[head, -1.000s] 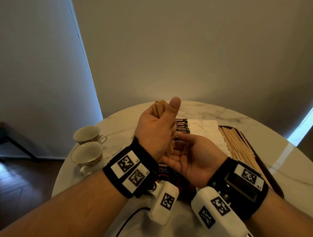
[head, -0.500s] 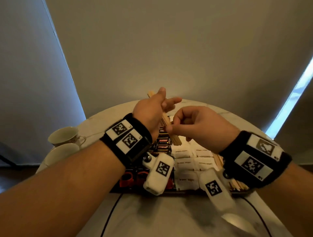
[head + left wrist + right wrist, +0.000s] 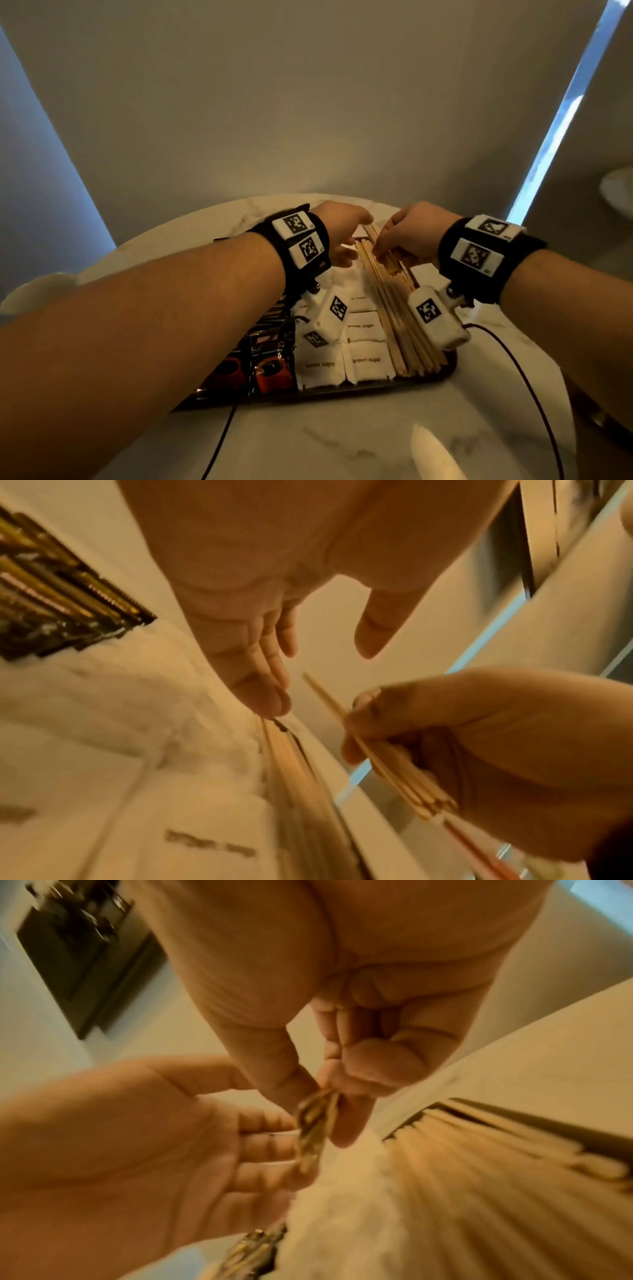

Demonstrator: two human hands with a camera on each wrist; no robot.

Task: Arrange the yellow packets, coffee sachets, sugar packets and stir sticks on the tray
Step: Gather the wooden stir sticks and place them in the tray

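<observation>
While the right hand pinches a small bundle of thin, stiff, light wooden stir sticks over the dark rectangular tray's stick row, the left hand hovers slack-fingered; a mid-length pinch should stop fanning.

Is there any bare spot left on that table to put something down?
Yes: the marble table is bare between the tray's near rim and the table edge. The tray is packed: coffee sachets, sugar packets, stir sticks, both hands over its far end.

Round marble table, plain grey wall, daylight strip at right
</observation>
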